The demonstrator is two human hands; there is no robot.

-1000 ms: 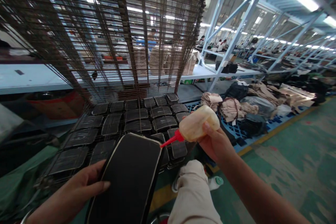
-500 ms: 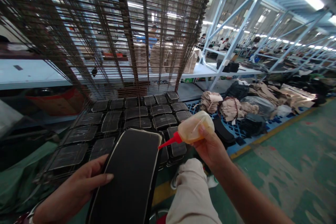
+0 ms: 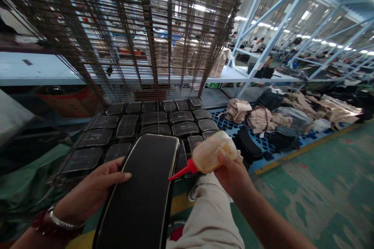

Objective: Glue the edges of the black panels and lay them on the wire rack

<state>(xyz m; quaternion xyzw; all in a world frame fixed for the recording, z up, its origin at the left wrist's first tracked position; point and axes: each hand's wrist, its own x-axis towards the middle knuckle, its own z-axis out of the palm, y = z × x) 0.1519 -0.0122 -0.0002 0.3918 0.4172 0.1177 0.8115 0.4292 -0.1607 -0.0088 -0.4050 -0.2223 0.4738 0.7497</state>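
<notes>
Head view: we have our left hand [image 3: 95, 188] closed on a long black panel [image 3: 140, 190], thumb on its face, other fingers at the edge and partly hidden. Panel is in front of us, low centre, tilted, near end cut off by the frame; pale line runs just inside its rim. Our right hand [image 3: 232, 169] is wrapped round a translucent bottle [image 3: 214, 151] with yellowish contents, bottle tipped, red nozzle [image 3: 182, 171] pointing down toward the panel. Nozzle tip sits at the pale line on the side nearer our right hand; can't tell if it touches. Silver bracelet [image 3: 62, 221] and dark red beads [image 3: 55, 228] on our left wrist.

Past the panel, we see black pieces [image 3: 154, 118] laid out in rows on wire racking, with more wire grids [image 3: 150, 27] slanting up above them. Our light trousers [image 3: 214, 214] show under the bottle. Over to the right, blue pallet [image 3: 267, 144] on the green floor [image 3: 321, 186], carrying beige bundles [image 3: 258, 120] and dark items, some in clear plastic. Pale blue shelving [image 3: 224, 74] behind, green sheet [image 3: 32, 175] at far left, people well back, too small for us to make out.
</notes>
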